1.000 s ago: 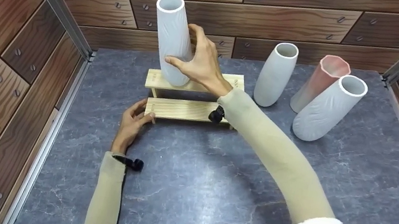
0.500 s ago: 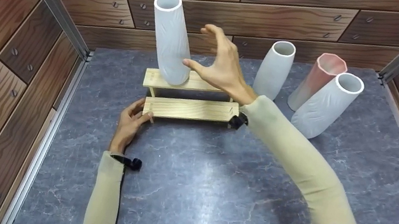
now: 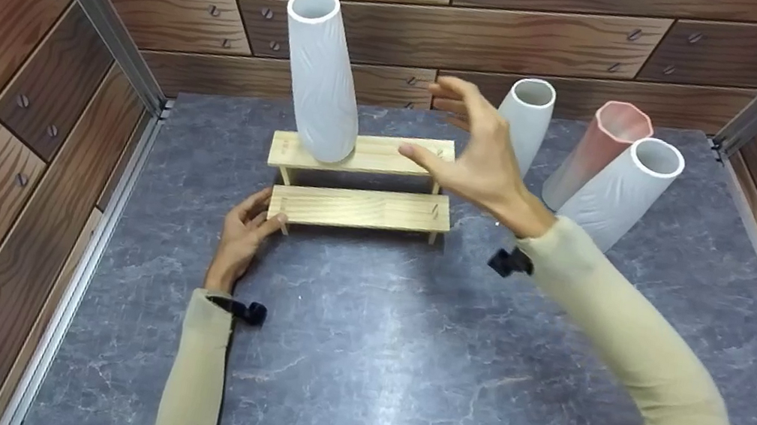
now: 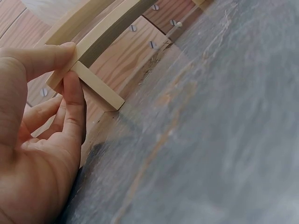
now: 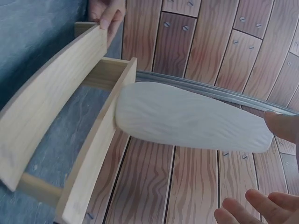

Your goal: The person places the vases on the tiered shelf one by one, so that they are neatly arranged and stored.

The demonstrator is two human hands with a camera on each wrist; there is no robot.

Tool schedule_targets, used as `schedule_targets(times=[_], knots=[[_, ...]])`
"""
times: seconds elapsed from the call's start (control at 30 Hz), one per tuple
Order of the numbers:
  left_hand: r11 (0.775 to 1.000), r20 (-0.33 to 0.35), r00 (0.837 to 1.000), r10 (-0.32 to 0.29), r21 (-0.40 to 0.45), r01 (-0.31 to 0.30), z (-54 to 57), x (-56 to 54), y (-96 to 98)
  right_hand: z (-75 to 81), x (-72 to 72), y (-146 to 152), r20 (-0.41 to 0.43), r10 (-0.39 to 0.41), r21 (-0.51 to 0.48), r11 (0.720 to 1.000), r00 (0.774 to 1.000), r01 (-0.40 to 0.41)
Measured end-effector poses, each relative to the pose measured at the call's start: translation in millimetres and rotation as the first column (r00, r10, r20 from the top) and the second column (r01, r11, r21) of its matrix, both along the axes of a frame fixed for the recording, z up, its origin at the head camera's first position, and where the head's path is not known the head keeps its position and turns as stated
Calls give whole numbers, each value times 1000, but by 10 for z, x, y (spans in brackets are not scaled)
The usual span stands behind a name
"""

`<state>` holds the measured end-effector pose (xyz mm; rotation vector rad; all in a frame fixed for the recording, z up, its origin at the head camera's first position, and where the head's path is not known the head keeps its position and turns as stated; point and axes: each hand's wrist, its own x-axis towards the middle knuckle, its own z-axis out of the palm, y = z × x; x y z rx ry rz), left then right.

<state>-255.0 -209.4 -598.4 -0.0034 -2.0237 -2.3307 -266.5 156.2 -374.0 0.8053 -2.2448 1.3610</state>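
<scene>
A two-step wooden stand (image 3: 360, 209) sits on the dark marbled surface. My left hand (image 3: 241, 240) pinches the left end of its lower step; in the left wrist view the thumb and fingers (image 4: 74, 98) close on the corner beside a leg. Upright on the left part of the upper step is a tall white rippled vase (image 3: 323, 82), which the right wrist view shows lengthwise as a white vase (image 5: 191, 116). My right hand (image 3: 483, 153) is in the air right of that vase, fingers spread and holding nothing. It partly covers a smooth white vase (image 3: 534, 119) behind it.
At the right stand a pink-to-white vase (image 3: 615, 136) with an angular rim and another rippled white vase (image 3: 621, 194) that overlaps it. Wood-patterned walls (image 3: 550, 42) with metal corner posts enclose the surface at the back and sides.
My right hand has let go of the rippled white vase, leaving it on the upper step, and has moved right toward the other vases. The left hand keeps its hold on the stand.
</scene>
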Motion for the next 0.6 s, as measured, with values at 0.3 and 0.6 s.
schedule_targets(times=[0.3, 0.6], knots=[[1000, 11, 1000, -2, -15, 2, -19, -12, -9, -137, 220, 422, -17, -33, 56, 998, 999, 34], [1000, 17, 1000, 4, 7, -4, -8, -12, -12, -230, 421, 800, 31, -85, 39, 996, 996, 83]])
